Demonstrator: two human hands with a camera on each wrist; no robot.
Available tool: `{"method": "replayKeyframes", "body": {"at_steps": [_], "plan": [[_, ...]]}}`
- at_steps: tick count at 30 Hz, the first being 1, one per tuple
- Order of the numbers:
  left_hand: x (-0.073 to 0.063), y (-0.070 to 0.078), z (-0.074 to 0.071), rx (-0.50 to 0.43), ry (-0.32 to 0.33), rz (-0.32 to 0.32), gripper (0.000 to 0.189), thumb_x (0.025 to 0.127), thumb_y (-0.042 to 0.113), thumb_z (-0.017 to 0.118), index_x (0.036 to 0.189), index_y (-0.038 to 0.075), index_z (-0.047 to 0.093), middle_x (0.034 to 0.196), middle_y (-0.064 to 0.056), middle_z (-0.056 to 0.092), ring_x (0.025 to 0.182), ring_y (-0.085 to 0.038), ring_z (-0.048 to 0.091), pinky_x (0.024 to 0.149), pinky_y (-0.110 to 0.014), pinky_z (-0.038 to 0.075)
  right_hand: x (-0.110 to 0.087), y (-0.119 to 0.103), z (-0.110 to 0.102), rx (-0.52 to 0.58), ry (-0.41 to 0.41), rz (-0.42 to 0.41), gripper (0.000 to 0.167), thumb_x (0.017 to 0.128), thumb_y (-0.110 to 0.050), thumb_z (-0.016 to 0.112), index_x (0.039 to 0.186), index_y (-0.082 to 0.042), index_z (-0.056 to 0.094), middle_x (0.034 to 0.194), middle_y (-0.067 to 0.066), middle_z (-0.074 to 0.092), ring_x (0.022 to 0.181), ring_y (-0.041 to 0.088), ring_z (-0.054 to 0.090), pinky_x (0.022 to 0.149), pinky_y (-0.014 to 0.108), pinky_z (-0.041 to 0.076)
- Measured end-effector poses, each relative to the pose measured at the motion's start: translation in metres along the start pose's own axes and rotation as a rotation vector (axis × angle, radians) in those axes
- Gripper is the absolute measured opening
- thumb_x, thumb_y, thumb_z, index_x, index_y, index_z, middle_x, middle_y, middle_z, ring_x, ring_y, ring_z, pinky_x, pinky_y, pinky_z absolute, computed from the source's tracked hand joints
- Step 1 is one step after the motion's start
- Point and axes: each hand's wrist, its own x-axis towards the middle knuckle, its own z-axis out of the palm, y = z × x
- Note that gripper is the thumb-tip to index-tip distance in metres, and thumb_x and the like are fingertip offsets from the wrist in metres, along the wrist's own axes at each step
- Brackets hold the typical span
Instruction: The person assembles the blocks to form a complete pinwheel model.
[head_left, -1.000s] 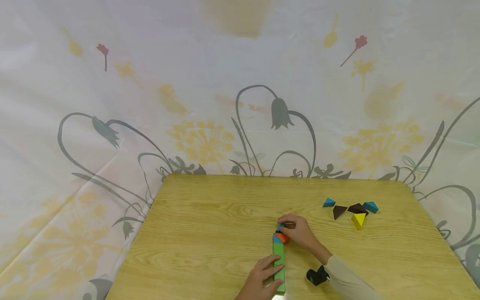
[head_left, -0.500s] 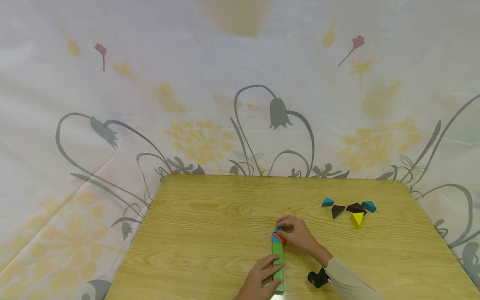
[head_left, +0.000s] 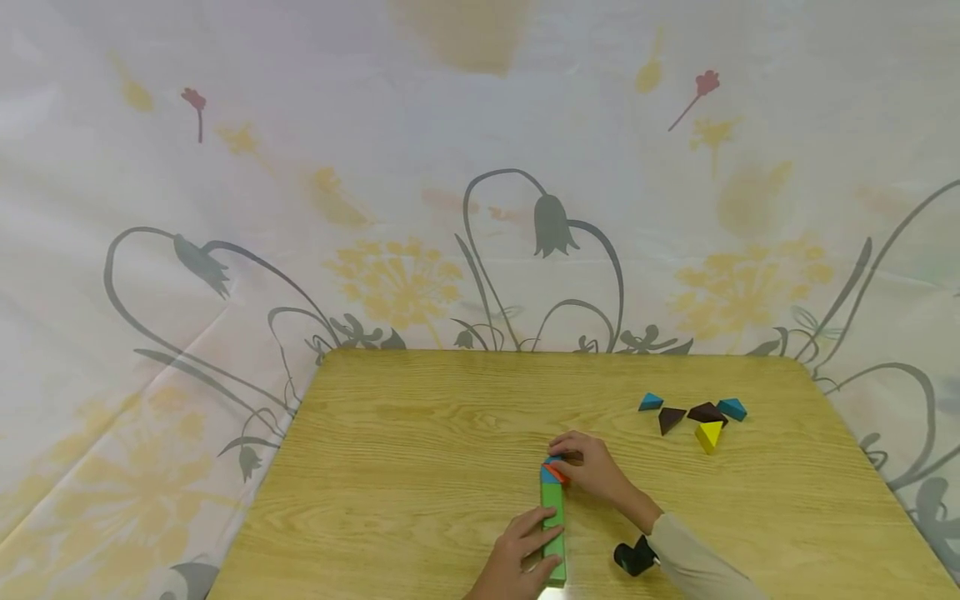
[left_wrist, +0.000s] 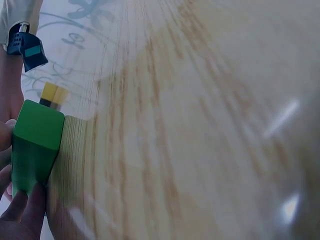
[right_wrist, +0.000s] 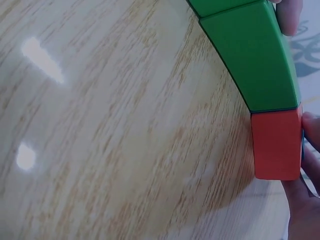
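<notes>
Green blocks [head_left: 552, 497] lie end to end in a row that runs away from me. My left hand [head_left: 513, 557] rests on them, its fingers across the top and the thumb towards the near end. At the far end, a red triangular block [head_left: 558, 476] and a blue triangular block [head_left: 547, 477] fit against each other. Just beyond them is another blue block [head_left: 553, 459], which my right hand [head_left: 596, 473] pinches between thumb and fingers; the hand partly covers it. In the right wrist view the red block [right_wrist: 276, 145] touches the end of a green block [right_wrist: 250, 57].
On the table's right side [head_left: 757, 483] are a yellow triangular block [head_left: 708, 436], a dark brown block [head_left: 671, 420], another dark brown block [head_left: 707, 412], a blue block [head_left: 650, 402] and a second blue block [head_left: 732, 408]. A dark wrist camera [head_left: 633, 557] sits at my right sleeve.
The far blue block has come nearer to the red and blue pair, and the dark gap between them has closed. My left hand stays on the green row.
</notes>
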Motion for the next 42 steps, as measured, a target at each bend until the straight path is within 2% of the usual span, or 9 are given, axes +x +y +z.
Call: {"method": "replayKeyframes", "body": {"at_steps": [2, 11, 18, 20, 24, 30, 37, 42], "plan": [[0.0, 0.0, 0.0, -0.001, 0.002, -0.001, 0.038, 0.096, 0.023, 0.057, 0.126, 0.001, 0.059, 0.139, -0.007, 0.046, 0.125, -0.026, 0.044, 0.093, -0.033, 0.048, 0.0, 0.005, 0.001, -0.004, 0.005, -0.004, 0.012, 0.087, -0.002, 0.067, 0.097, 0.005, 0.07, 0.106, 0.02, 0.062, 0.094, 0.032, 0.063, 0.082, 0.037, 0.054], [-0.001, -0.001, 0.0, -0.022, -0.002, -0.017, 0.039, 0.095, 0.024, 0.058, 0.127, 0.001, 0.059, 0.14, -0.006, 0.046, 0.126, -0.025, 0.043, 0.094, -0.033, 0.047, -0.002, 0.001, 0.002, 0.006, 0.011, -0.001, 0.015, 0.088, -0.002, 0.066, 0.1, 0.006, 0.069, 0.108, 0.02, 0.061, 0.096, 0.033, 0.062, 0.082, 0.036, 0.054], [0.0, -0.003, 0.001, 0.027, 0.031, 0.055, 0.036, 0.095, 0.021, 0.059, 0.125, 0.001, 0.061, 0.138, -0.008, 0.048, 0.125, -0.025, 0.045, 0.094, -0.035, 0.047, -0.005, 0.002, 0.0, 0.061, 0.07, 0.039, 0.019, 0.086, 0.001, 0.066, 0.105, 0.006, 0.067, 0.11, 0.021, 0.061, 0.095, 0.037, 0.062, 0.081, 0.043, 0.053], [-0.001, -0.004, 0.002, 0.024, 0.031, 0.059, 0.036, 0.095, 0.021, 0.059, 0.125, 0.001, 0.061, 0.137, -0.008, 0.048, 0.125, -0.026, 0.045, 0.094, -0.035, 0.047, -0.007, 0.0, -0.003, 0.054, 0.08, 0.049, 0.019, 0.087, 0.001, 0.066, 0.105, 0.005, 0.066, 0.109, 0.02, 0.062, 0.095, 0.035, 0.063, 0.081, 0.04, 0.053], [-0.001, -0.002, 0.001, -0.006, 0.018, 0.029, 0.036, 0.096, 0.021, 0.058, 0.126, 0.001, 0.06, 0.138, -0.008, 0.047, 0.126, -0.026, 0.044, 0.094, -0.034, 0.047, -0.008, -0.007, -0.012, 0.012, 0.101, 0.066, 0.019, 0.086, 0.001, 0.067, 0.104, 0.004, 0.066, 0.106, 0.017, 0.063, 0.095, 0.033, 0.063, 0.08, 0.032, 0.054], [-0.001, 0.0, -0.001, -0.005, 0.016, 0.011, 0.037, 0.096, 0.022, 0.057, 0.126, 0.001, 0.06, 0.139, -0.007, 0.047, 0.126, -0.026, 0.044, 0.095, -0.036, 0.047, -0.009, -0.01, -0.028, -0.002, 0.138, 0.039, 0.018, 0.085, 0.005, 0.066, 0.103, 0.004, 0.066, 0.103, 0.021, 0.063, 0.092, 0.04, 0.061, 0.074, 0.032, 0.056], [-0.001, 0.0, 0.0, 0.003, 0.029, 0.031, 0.036, 0.096, 0.021, 0.058, 0.125, 0.001, 0.06, 0.138, -0.008, 0.047, 0.125, -0.026, 0.045, 0.094, -0.035, 0.047, -0.017, -0.007, -0.049, -0.035, 0.172, 0.111, 0.019, 0.086, -0.002, 0.067, 0.105, 0.002, 0.067, 0.103, 0.012, 0.063, 0.095, 0.033, 0.061, 0.075, 0.025, 0.054], [-0.001, -0.002, 0.002, 0.021, 0.049, 0.071, 0.035, 0.095, 0.019, 0.059, 0.124, 0.0, 0.061, 0.136, -0.009, 0.049, 0.123, -0.027, 0.046, 0.092, -0.035, 0.048, -0.021, -0.006, -0.063, -0.083, 0.214, 0.092, 0.018, 0.085, -0.001, 0.068, 0.104, 0.0, 0.068, 0.103, 0.013, 0.064, 0.094, 0.034, 0.062, 0.073, 0.027, 0.055]]}}
